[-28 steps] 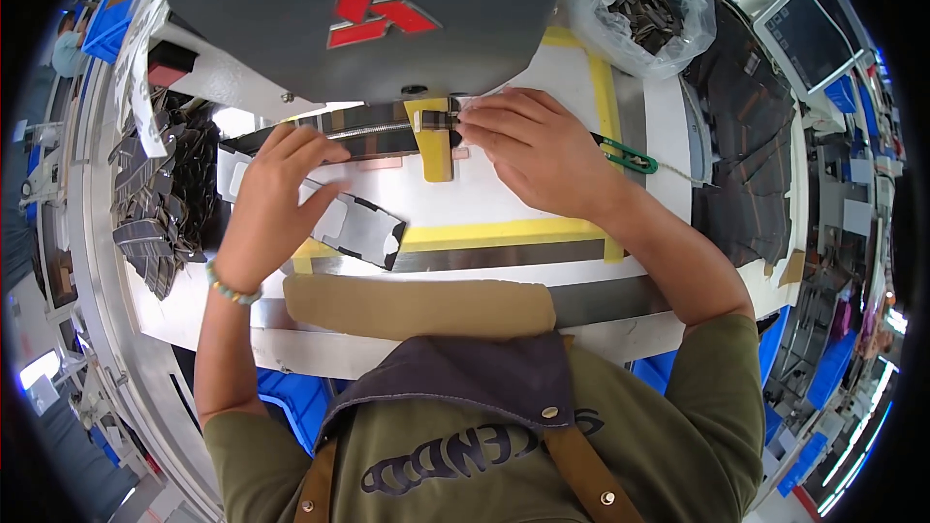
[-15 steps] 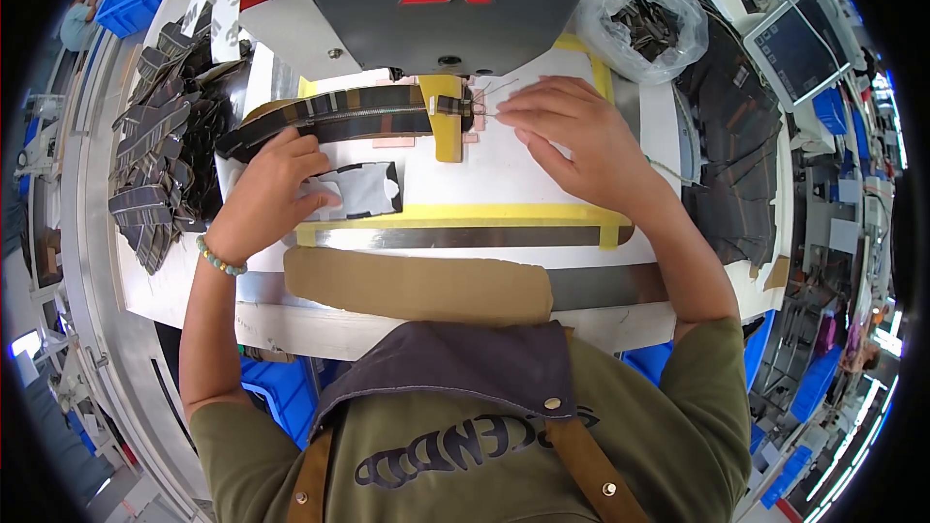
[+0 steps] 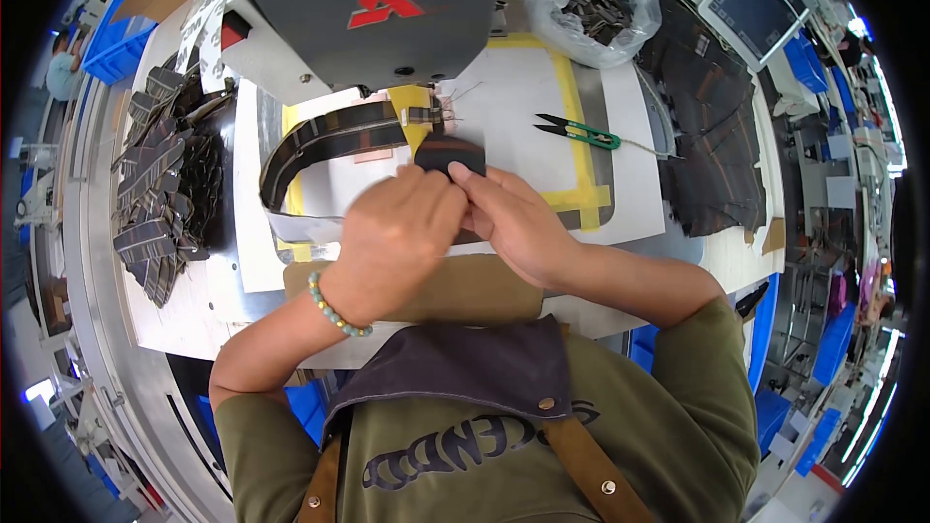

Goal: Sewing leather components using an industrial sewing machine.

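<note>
A long dark plaid fabric strip (image 3: pixel 339 132) bends round on the left in a loop, one end lying by the machine's yellow plate (image 3: pixel 404 103). Its dark, flat other end (image 3: pixel 451 152) is pinched between both hands, just in front of that plate. My left hand (image 3: pixel 407 223) is closed round the strip, its knuckles up. With thumb on top, my right hand (image 3: pixel 518 223) grips the same end; its other fingers are partly hidden. Above stands the dark grey sewing machine head (image 3: pixel 320 39). Loose threads stick out beside the plate.
Thread snips with green handles (image 3: pixel 591 136) lie at the right. Behind them is a clear bag of small dark pieces (image 3: pixel 596 19). Plaid pieces (image 3: pixel 160 169) are heaped at the left; dark fabric (image 3: pixel 707 136) covers the right side. A control screen (image 3: pixel 754 5) stands at back right.
Both hands have come together at the middle, bringing the strip's free end round into a loop. The snips now show where my right hand was. My view has shifted and tilted.
</note>
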`<state>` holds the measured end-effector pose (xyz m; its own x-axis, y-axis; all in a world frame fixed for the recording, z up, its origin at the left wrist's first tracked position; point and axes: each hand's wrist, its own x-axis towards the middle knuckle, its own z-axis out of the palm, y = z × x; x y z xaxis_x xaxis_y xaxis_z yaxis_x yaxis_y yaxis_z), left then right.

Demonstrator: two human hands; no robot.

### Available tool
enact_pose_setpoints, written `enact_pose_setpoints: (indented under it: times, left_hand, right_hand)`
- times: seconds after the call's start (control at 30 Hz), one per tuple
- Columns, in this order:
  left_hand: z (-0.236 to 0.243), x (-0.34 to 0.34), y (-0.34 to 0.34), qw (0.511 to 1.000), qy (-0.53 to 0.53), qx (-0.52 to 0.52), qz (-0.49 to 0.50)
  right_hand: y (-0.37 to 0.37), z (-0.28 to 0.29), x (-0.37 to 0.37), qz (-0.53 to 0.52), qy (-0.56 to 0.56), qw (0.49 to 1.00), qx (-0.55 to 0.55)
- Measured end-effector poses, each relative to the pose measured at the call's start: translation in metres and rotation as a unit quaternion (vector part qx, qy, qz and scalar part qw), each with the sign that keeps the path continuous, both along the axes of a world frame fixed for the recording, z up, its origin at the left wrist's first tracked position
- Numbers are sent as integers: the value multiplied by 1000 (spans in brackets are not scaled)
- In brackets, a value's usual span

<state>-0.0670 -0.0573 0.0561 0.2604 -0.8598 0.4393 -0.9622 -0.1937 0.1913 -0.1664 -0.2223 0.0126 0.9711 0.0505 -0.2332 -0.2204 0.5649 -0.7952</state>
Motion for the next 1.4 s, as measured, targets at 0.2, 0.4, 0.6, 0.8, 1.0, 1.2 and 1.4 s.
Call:
enact_pose_setpoints:
  times: [0.2, 0.4, 0.6, 0.8, 1.0, 1.2, 1.4]
  left_hand:
    - [10, -4, 27, 992, -19, 111, -56]
    - [-4, 40, 40, 984, 42, 170, -21]
    - [-42, 51, 9, 986, 7, 158, 56]
    - [-52, 47, 13, 986, -25, 156, 60]
    - [-56, 42, 16, 988, -8, 133, 76]
    - [-53, 42, 27, 989, -43, 112, 90]
    - [-44, 51, 26, 998, 60, 9, -26]
  right_hand:
    - [-58, -3, 20, -38, 40, 971, -235]
    - [-91, -3, 29, 39, -100, 744, -659]
    - [-88, 3, 39, 70, -59, 718, -690]
    - [-87, 0, 34, 38, -89, 714, -694]
    - [-83, 0, 32, 9, -73, 760, -646]
    - [-94, -6, 32, 9, -101, 737, -668]
    - [-117, 3, 58, 56, -154, 738, -655]
